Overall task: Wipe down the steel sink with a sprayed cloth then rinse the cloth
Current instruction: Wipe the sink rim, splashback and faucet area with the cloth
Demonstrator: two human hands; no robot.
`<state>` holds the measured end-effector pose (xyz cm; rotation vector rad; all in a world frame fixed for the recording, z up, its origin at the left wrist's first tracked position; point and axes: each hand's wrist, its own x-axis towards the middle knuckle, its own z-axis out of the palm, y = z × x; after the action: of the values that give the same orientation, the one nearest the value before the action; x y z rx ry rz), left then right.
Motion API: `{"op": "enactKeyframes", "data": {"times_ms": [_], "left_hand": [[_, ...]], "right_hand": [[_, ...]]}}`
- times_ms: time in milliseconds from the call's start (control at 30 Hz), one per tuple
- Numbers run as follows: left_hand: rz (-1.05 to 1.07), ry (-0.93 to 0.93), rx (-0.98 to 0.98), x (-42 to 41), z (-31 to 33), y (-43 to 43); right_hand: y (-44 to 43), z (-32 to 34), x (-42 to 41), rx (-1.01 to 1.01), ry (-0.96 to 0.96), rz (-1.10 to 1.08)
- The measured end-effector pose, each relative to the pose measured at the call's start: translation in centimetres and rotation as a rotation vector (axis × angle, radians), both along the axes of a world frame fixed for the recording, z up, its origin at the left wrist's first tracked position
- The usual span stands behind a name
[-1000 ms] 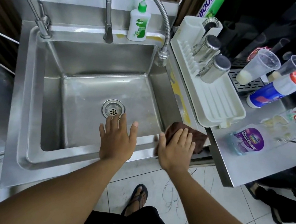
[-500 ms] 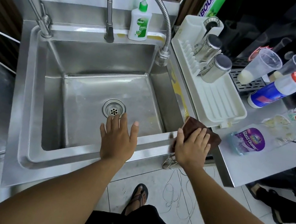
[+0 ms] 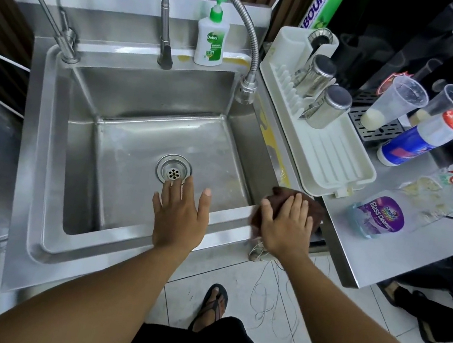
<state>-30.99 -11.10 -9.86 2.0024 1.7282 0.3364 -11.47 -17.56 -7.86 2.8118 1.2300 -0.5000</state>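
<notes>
Corner wipe: one palm working, one bracing.

Right grip (image 3: pixel 285 224) spread flat, pressing the dark brown cloth (image 3: pixel 282 195) onto the front rim of the square steel sink (image 3: pixel 230 216), right of the round drain strainer (image 3: pixel 174 169); flat probably for broad contact while rubbing. Left grip (image 3: pixel 179 214) spread too, holding nothing, palm laid on the same rim just nearside of the drain, likely to steady the lean. Clear glass-cleaner spray bottle (image 3: pixel 380 216) lying on the steel counter (image 3: pixel 401 250), far right of the drain, handy for re-spraying. Rinsing not yet begun.
</notes>
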Motion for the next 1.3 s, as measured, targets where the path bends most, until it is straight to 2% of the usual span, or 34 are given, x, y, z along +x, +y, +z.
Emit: {"op": "enactKeyframes", "data": {"times_ms": [100,233,300,367,533,633,700,800,867,933,967,1067,1167,1233,1300], "left_hand": [[0.004,-0.004,-0.008,0.0,0.0,0.1],[0.007,-0.007,0.000,0.0,0.0,0.0],[0.001,-0.003,0.004,0.0,-0.1,0.1],[-0.004,0.000,0.013,0.1,-0.1,0.1],[-0.007,-0.010,0.011,-0.1,-0.1,0.0],[-0.009,-0.004,0.021,-0.1,-0.1,0.1],[-0.014,0.005,0.024,-0.1,-0.2,0.2],[-0.006,-0.001,0.025,0.0,-0.2,0.2],[0.000,-0.007,0.020,0.1,0.0,0.2],[-0.001,-0.005,0.018,0.1,0.1,0.1],[-0.001,-0.006,0.014,0.0,0.0,0.2],[-0.005,-0.013,0.014,-0.1,-0.1,0.1],[-0.004,-0.011,0.011,0.0,-0.1,0.2],[-0.003,-0.011,0.010,0.0,-0.1,0.2],[-0.009,-0.007,0.011,0.0,-0.1,0.2]], "right_hand": [[0.1,-0.9,-1.4,0.011,-0.022,-0.004],[-2.6,-1.4,-7.8,0.145,-0.029,0.321],[-3.7,-1.7,-8.3,0.166,-0.006,0.405],[-3.6,-1.7,-6.1,0.160,0.015,0.349],[-2.4,-1.7,2.8,0.142,-0.007,-0.002],[-1.9,-1.9,1.6,0.185,-0.001,-0.110],[-2.0,-1.9,-2.1,0.217,-0.032,-0.016],[-3.3,-1.7,-6.6,0.233,0.003,0.284],[-4.1,-1.2,-6.3,0.224,0.053,0.482],[-4.5,-1.1,-3.3,0.200,0.079,0.591],[-4.4,-1.1,-1.4,0.192,0.074,0.565],[-3.8,-1.0,4.2,0.187,0.030,0.255],[-2.5,-1.1,4.3,0.165,-0.024,0.068],[-1.8,-1.4,1.6,0.199,-0.041,0.032],[-1.8,-1.7,-1.8,0.254,-0.039,0.119]]}}
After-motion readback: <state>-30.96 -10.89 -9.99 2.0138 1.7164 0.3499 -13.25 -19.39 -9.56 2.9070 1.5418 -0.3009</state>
